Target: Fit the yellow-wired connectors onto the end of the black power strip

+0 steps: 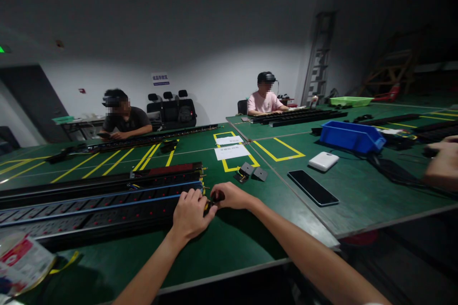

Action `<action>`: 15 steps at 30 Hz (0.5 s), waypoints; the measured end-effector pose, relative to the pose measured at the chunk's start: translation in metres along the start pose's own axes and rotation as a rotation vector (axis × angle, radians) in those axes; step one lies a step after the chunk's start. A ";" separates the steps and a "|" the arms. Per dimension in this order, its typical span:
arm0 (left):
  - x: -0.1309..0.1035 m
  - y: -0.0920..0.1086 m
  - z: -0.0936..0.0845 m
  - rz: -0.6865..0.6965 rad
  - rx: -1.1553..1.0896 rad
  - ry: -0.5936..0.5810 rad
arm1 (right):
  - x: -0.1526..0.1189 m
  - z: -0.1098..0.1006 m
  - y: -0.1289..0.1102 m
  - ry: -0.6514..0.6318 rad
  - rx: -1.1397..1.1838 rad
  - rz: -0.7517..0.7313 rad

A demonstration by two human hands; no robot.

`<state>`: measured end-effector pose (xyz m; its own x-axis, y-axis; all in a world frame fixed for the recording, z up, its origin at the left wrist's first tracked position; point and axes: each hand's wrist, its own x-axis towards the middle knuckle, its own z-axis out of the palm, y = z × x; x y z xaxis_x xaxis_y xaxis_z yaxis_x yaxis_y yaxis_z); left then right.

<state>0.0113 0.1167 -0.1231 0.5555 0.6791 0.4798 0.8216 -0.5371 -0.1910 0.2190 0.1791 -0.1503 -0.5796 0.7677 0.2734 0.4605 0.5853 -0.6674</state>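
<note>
Right hand (pixel 231 195) pinches a small dark part (pixel 214 200) near the black strip (pixel 143 212); left hand (pixel 189 215) bends there (its grip I cannot tell). Such work asks steadiness.

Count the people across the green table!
2: one person in a dark shirt, left; one person in pink, further right. Another hand shows at the right edge, owner unseen.

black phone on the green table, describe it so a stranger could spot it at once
On the green table, find the open blue plastic bin toward the right. On its near side lies a small white rounded box, and just nearer still, the flat black phone with a pale rim. It is thin, dark and longer than its white neighbour.
</note>
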 end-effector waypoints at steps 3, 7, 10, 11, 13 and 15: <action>0.000 0.000 0.002 -0.003 0.032 0.002 | 0.001 0.004 0.001 0.048 -0.049 -0.002; 0.000 0.000 0.005 0.000 0.043 -0.007 | 0.002 0.008 0.000 0.063 -0.158 -0.020; 0.000 -0.001 0.006 0.005 0.042 -0.005 | 0.001 0.012 -0.002 0.095 -0.254 0.003; 0.000 -0.002 0.007 0.007 0.043 -0.004 | 0.001 0.013 -0.003 0.103 -0.276 0.011; 0.000 -0.002 0.007 0.005 0.045 -0.003 | 0.000 0.014 -0.005 0.111 -0.305 0.025; 0.000 -0.001 0.008 -0.003 0.048 -0.004 | -0.001 0.013 -0.007 0.104 -0.330 0.042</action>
<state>0.0111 0.1214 -0.1299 0.5536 0.6824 0.4774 0.8283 -0.5105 -0.2307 0.2071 0.1709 -0.1550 -0.4915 0.8054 0.3312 0.6849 0.5924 -0.4242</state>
